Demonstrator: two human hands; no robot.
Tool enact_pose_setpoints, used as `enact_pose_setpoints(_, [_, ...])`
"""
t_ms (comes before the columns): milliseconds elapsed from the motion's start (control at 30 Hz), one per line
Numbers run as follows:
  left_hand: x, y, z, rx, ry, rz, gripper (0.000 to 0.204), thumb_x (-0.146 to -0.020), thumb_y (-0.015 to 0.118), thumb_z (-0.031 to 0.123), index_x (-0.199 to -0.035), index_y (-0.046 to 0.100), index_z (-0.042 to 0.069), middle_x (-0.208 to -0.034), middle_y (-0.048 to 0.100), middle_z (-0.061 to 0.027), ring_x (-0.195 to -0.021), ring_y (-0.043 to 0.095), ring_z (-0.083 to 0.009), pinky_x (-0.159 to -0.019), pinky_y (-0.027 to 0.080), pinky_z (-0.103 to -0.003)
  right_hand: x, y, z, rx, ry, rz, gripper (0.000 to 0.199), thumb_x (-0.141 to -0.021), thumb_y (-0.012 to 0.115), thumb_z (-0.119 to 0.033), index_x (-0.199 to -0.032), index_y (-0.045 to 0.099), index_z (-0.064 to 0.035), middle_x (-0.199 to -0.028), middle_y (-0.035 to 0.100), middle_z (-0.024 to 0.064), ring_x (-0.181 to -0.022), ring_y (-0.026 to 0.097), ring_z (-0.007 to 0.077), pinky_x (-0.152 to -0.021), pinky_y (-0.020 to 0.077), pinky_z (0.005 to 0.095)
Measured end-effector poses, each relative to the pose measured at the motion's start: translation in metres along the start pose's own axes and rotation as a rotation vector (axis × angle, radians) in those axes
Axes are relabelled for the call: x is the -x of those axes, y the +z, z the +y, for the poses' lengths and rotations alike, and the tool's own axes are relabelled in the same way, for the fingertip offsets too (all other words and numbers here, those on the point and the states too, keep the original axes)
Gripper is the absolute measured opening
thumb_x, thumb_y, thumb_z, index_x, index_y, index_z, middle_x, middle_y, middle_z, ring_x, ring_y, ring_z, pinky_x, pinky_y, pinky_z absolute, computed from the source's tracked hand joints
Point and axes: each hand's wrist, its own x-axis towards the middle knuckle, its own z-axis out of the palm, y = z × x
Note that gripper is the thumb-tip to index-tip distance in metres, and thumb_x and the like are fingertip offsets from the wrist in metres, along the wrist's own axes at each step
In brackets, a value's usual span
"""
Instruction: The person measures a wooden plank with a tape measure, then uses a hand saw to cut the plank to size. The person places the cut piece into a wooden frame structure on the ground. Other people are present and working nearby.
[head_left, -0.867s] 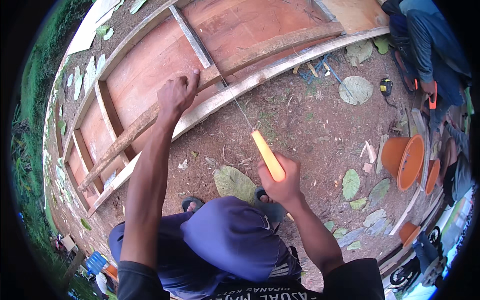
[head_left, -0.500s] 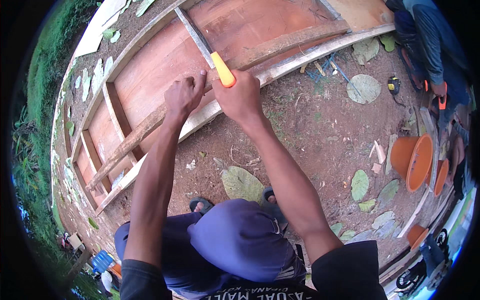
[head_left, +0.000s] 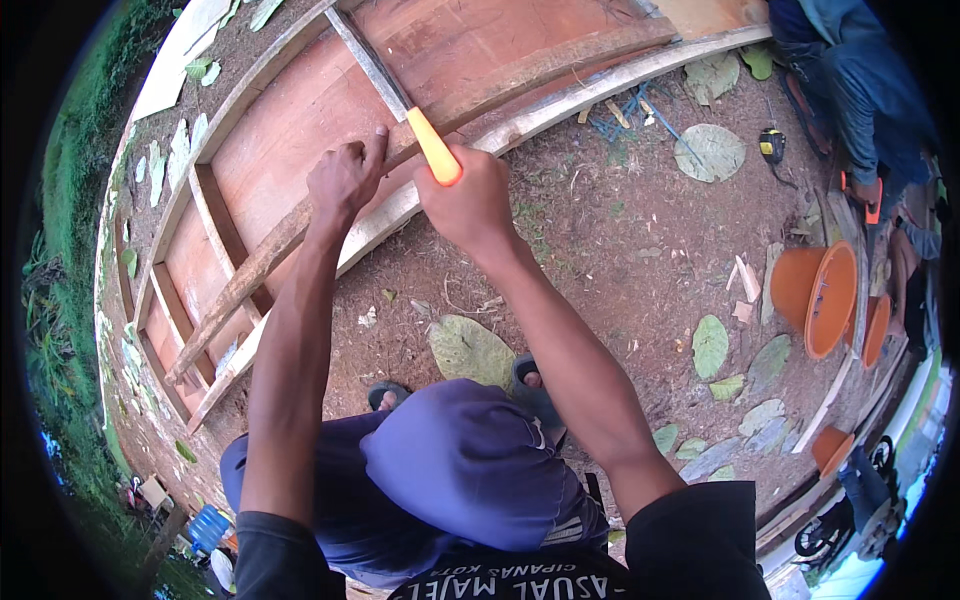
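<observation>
My right hand [head_left: 468, 205] is closed round a tool with a tapered yellow-orange handle [head_left: 430, 142], which points away from me over the wood. No blade can be made out. To its left, my left hand [head_left: 343, 180] grips a long rough timber [head_left: 265, 258], fingers curled and thumb raised. That timber lies lengthwise on a large wooden frame [head_left: 375, 235] with crosspieces and reddish-brown panels [head_left: 300, 120]. The tool's handle crosses the timber just beyond my left thumb.
Dirt ground with large dry leaves [head_left: 470, 350] lies by my feet. At right are orange pots [head_left: 800, 290], a yellow-black tape measure [head_left: 771, 145] and a person [head_left: 870, 90] holding an orange-handled tool [head_left: 874, 200]. Blue cord [head_left: 625, 120] and wood scraps lie beside the frame.
My right hand and the yellow-orange-handled tool have drawn back a little toward me. My left hand stays on the timber. The whole view has shifted slightly.
</observation>
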Motion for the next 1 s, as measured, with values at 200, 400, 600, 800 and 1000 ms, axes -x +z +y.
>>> enact_pose_setpoints(200, [0.002,0.008,-0.014,-0.024,-0.033,0.021,0.078,-0.101,0.037,0.068,-0.082,0.077,0.003,-0.081,0.071,-0.0304,-0.083,0.072,-0.0462,-0.077,0.055,-0.055,0.164,-0.094,0.009,-0.07,0.082,-0.071,0.004,-0.085,0.065,-0.001,-0.085,0.067,0.0021,-0.057,0.061,0.007,-0.043,0.058,0.0154,-0.05,0.0513,0.0313])
enact_pose_setpoints(400, [-0.002,0.002,0.001,0.022,-0.045,-0.004,0.079,-0.099,0.038,0.071,-0.083,0.077,0.005,-0.083,0.072,-0.0303,-0.085,0.072,-0.0467,-0.08,0.055,-0.054,0.089,-0.052,0.07,-0.164,0.672,-0.354,0.014,-0.089,0.065,-0.008,-0.077,0.06,-0.0019,-0.053,0.056,0.0082,-0.042,0.052,0.0133,-0.047,0.0466,0.0322])
enact_pose_setpoints(600, [0.006,0.011,-0.023,-0.019,-0.055,-0.009,0.077,-0.1,0.037,0.069,-0.084,0.078,0.006,-0.083,0.072,-0.0299,-0.087,0.072,-0.0461,-0.081,0.054,-0.053,0.173,-0.09,0.015,-0.093,0.058,-0.041,0.004,-0.085,0.065,-0.001,-0.083,0.067,0.0015,-0.062,0.065,0.0086,-0.055,0.067,0.0162,-0.052,0.0513,0.0323])
enact_pose_setpoints(800, [0.0,0.006,0.005,0.004,0.002,0.039,0.079,-0.1,0.036,0.07,-0.085,0.077,0.004,-0.081,0.071,-0.0309,-0.085,0.072,-0.0466,-0.08,0.054,-0.054,0.045,-0.029,0.029,-0.091,-0.038,0.004,0.015,-0.085,0.066,-0.006,-0.072,0.062,0.0014,-0.056,0.059,0.0126,-0.045,0.056,0.0172,-0.046,0.0435,0.0361])
enact_pose_setpoints(1000, [-0.005,0.002,-0.022,-0.005,-0.037,0.063,0.078,-0.101,0.035,0.069,-0.085,0.077,0.005,-0.081,0.071,-0.0294,-0.086,0.072,-0.0464,-0.08,0.054,-0.054,0.086,-0.04,0.004,-0.105,0.004,-0.057,0.016,-0.084,0.068,-0.007,-0.072,0.06,0.0003,-0.055,0.057,0.0145,-0.048,0.06,0.0204,-0.05,0.0461,0.0382])
